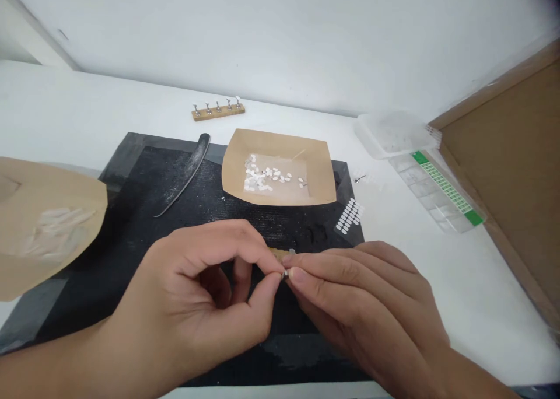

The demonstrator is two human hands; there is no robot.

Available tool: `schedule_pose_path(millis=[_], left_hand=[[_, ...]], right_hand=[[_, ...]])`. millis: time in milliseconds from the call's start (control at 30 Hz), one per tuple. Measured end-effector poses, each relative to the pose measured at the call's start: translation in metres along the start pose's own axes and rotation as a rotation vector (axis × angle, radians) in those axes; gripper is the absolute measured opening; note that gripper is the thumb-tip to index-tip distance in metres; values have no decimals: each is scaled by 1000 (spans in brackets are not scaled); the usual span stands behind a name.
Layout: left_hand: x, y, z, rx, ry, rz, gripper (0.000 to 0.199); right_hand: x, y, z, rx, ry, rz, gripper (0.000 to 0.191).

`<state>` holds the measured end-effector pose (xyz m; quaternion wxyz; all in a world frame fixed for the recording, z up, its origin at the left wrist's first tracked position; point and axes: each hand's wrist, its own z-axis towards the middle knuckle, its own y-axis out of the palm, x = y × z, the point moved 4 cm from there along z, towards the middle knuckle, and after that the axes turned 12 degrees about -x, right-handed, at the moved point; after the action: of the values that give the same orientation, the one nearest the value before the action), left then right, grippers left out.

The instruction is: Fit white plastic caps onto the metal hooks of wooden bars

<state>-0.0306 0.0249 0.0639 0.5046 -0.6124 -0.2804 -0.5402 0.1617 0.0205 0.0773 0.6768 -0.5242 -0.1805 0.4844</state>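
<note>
Above the black mat, my left hand (pixel 210 288) is closed in a pinch, with thumb and forefinger on a small silvery piece (pixel 285 274). From the other side, the thumb and forefinger of my right hand (pixel 363 305) pinch the same piece, and the fingertips of both hands nearly meet. Most of it is covered by the fingers, so its kind is unclear. Just behind the fingertips shows part of a brown bar (pixel 280 251), mostly hidden by my hands.
Beyond my hands, a cardboard tray (pixel 280 199) holds small white ovals. A curved nail file (pixel 188 174) lies to its left, near another cardboard tray (pixel 52 177). Behind stands a wooden bar with metal pegs (pixel 219 114). Sticker tabs (pixel 349 216) and a clear compartment box (pixel 437 198) are right.
</note>
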Motion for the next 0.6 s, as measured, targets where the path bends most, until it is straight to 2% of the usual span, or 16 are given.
schedule_pose_path(millis=[167, 433, 600], left_hand=[[1, 1, 2, 1, 11, 52, 14], [2, 0, 3, -11, 50, 98, 13], [-6, 1, -2, -60, 41, 105, 17]], right_hand=[[-2, -1, 1, 43, -39, -22, 6], [-1, 0, 3, 81, -29, 23, 9], [1, 2, 4, 133, -38, 11, 7]])
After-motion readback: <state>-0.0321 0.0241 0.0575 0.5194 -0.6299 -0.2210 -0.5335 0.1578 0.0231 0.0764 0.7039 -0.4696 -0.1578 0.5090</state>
